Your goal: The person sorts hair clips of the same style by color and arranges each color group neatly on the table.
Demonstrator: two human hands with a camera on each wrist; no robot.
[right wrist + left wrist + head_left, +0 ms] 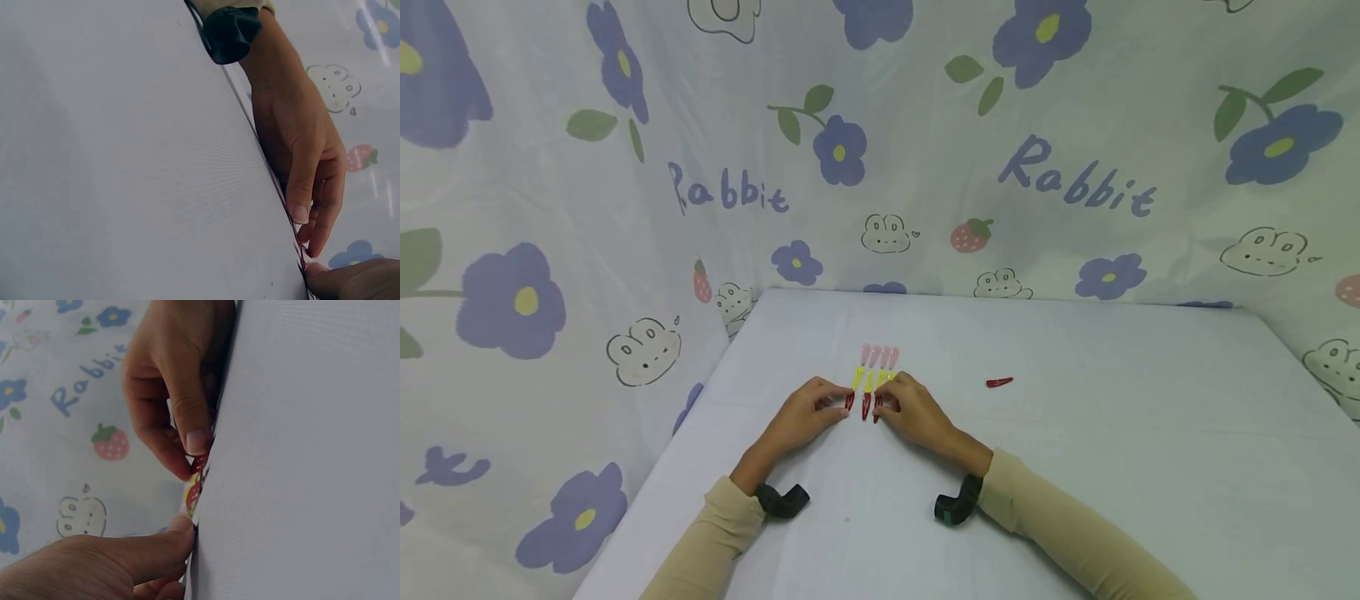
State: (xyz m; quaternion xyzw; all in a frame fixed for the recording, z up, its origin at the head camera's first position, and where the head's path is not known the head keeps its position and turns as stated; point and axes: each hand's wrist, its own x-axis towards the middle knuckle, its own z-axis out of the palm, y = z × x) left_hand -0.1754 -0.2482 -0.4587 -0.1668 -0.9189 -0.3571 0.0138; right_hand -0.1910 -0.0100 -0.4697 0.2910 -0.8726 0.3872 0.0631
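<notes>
Small snap hair clips lie in short rows on the white table. My left hand pinches a dark red hair clip at the row's left end, thumb at its near end and forefinger at its far end. At the right end, thumb and forefinger of my right hand hold another dark red hair clip, partly covered by the fingers. Between the hands lies a third red clip. Just beyond are yellow clips, some partly behind the right hand, then pink clips.
One more red clip lies by itself to the right of the rows. The white table reaches back to a hanging cloth printed with flowers and rabbits, which also covers the left side. Each wrist carries a black camera mount.
</notes>
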